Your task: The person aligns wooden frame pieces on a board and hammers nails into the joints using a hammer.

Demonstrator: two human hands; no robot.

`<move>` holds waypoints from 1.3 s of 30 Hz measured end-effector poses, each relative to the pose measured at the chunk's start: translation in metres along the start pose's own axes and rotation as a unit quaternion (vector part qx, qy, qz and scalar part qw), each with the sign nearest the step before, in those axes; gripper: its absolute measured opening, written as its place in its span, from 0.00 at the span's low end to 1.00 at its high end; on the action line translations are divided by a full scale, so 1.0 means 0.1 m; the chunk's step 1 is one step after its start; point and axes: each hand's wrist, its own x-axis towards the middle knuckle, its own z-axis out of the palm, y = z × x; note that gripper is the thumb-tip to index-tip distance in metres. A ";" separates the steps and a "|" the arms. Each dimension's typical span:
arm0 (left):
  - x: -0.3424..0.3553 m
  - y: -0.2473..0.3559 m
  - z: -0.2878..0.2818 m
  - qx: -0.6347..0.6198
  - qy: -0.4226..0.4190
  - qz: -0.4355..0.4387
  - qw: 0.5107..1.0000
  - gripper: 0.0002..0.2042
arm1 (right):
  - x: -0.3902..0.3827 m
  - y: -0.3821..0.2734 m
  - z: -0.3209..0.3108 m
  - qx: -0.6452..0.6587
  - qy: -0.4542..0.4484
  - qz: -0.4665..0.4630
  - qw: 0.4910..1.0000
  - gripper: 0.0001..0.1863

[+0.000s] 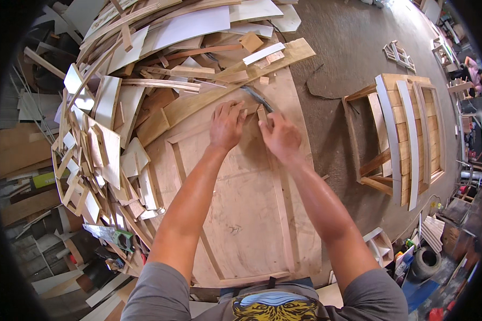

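Observation:
A slim wooden frame lies on a large plywood sheet in front of me. My left hand is at its far rail, the fingers curled over the wood. Near the far right corner, my right hand is closed on a dark grey, slender tool with a curved far end. The tool's exact kind is unclear, and its near end is hidden by my hand. Both forearms reach over the frame.
Stacked wood offcuts crowd the left and far side, with a long plank just beyond my left hand. A green-handled handsaw rests at the lower left. A slatted wooden piece stands on the floor at right.

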 end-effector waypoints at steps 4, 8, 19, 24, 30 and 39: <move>0.09 0.07 -0.01 -0.005 -0.032 0.008 0.999 0.16 | -0.07 0.01 0.16 0.014 0.030 0.015 0.999 0.15; 0.11 0.05 -0.01 0.002 -0.038 0.008 0.999 0.15 | -0.10 -0.08 0.10 0.007 0.018 0.012 1.000 0.13; 0.11 0.02 0.00 -0.021 -0.049 0.005 0.999 0.13 | -0.13 -0.05 0.11 0.043 0.016 -0.006 0.999 0.11; 0.10 0.04 0.03 0.000 -0.049 -0.005 0.999 0.12 | -0.12 -0.05 0.10 0.051 0.018 -0.006 0.998 0.11; 0.11 0.03 0.02 0.008 -0.057 -0.008 0.998 0.13 | -0.10 -0.02 0.12 0.051 0.021 -0.016 0.998 0.12; -0.03 0.14 -0.03 0.013 -0.034 -0.014 0.999 0.17 | -0.16 -0.08 0.06 0.056 0.002 0.019 0.998 0.21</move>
